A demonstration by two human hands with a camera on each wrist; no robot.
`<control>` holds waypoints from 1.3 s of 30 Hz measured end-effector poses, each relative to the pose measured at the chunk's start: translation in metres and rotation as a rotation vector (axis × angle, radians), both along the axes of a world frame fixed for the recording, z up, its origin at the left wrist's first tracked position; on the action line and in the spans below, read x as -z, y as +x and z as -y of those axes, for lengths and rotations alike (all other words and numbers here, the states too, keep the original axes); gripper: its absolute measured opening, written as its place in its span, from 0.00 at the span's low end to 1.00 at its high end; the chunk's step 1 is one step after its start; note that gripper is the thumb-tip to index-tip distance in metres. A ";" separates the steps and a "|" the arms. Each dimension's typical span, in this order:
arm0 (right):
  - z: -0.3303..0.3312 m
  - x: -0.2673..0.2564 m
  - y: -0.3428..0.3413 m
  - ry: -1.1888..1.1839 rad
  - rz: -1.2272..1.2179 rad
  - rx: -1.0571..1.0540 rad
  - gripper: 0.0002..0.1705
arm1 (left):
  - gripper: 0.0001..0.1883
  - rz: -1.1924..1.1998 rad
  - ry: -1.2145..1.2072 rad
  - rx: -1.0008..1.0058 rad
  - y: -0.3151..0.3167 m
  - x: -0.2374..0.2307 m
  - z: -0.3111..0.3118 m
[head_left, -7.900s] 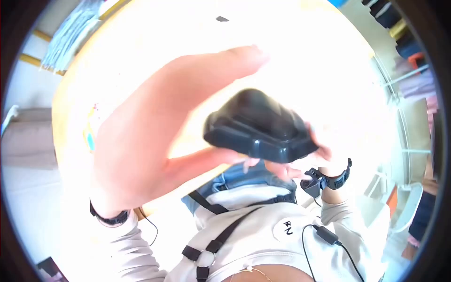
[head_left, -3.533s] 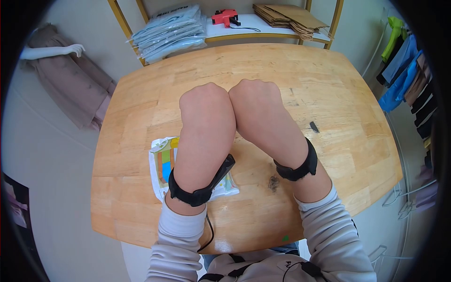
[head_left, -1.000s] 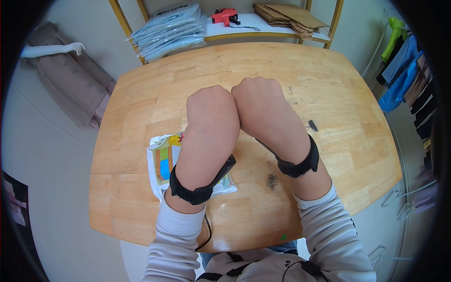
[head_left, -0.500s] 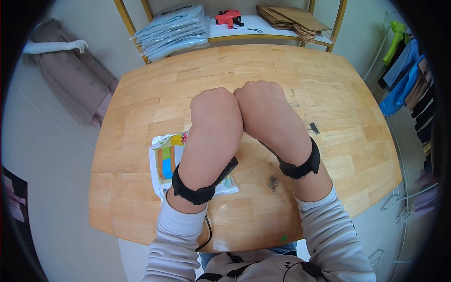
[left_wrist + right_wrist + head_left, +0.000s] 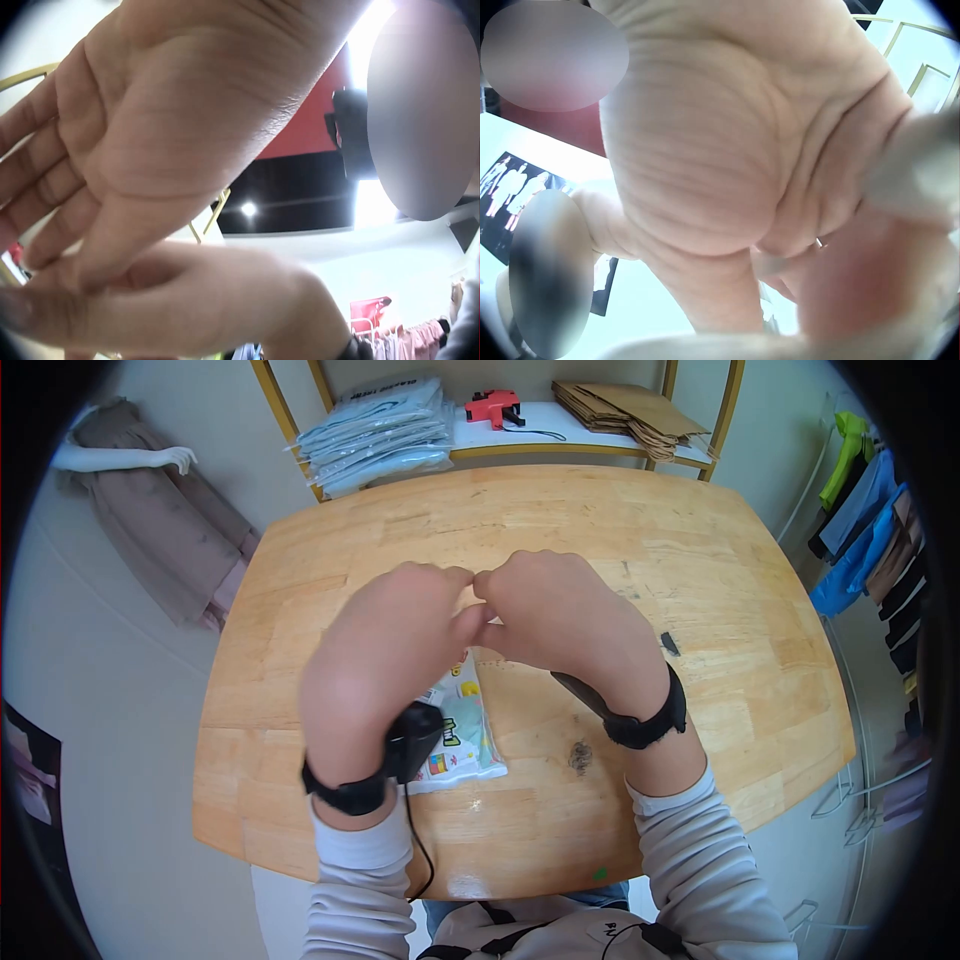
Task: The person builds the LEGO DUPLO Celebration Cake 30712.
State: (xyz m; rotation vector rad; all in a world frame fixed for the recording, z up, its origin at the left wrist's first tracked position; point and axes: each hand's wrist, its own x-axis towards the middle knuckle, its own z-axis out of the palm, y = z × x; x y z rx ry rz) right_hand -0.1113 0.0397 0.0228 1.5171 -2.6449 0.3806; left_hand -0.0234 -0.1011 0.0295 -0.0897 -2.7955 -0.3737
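Lying on the table (image 5: 765, 740) at six o'clock from where your hands meet in the head view, the packet (image 5: 465, 735) is partly covered by your left hand (image 5: 385, 645). That hand's fingers reach out loosely and appear to touch your right hand (image 5: 575, 605), whose fingers bend inward; you cannot tell whether that right hand pinches anything.

Your likeliest trouble is probably the wrist camera (image 5: 413, 742): it overhangs the packet, so a low sweep could shove it out of place. The cable (image 5: 428, 855), hanging towards half past six, might snag the packet's near edge. If something small is between your hands, a loosened pinch could drop it.

Only the head view gives you the packet, plus the red tool (image 5: 494, 407) on the shelf (image 5: 545, 413) at twelve o'clock. The left wrist view adds your open palm, hidden from above. The right wrist view alone catches a tiny glint (image 5: 819, 242) among bent fingers, too blurred to name.
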 end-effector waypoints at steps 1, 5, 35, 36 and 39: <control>0.000 0.003 -0.002 -0.003 -0.004 -0.005 0.09 | 0.16 0.009 0.144 0.046 0.006 -0.005 0.011; 0.004 0.017 -0.015 0.029 -0.067 -0.035 0.16 | 0.20 0.068 0.143 -0.096 0.051 -0.012 0.045; 0.013 0.057 -0.080 0.292 0.468 0.122 0.10 | 0.09 -0.196 -0.007 -0.175 0.058 0.002 0.039; 0.010 0.057 -0.081 0.274 0.515 0.138 0.10 | 0.08 -0.196 0.009 -0.187 0.059 0.000 0.035; 0.008 0.065 -0.100 0.223 0.494 0.114 0.08 | 0.07 -0.183 0.012 -0.181 0.050 -0.010 0.031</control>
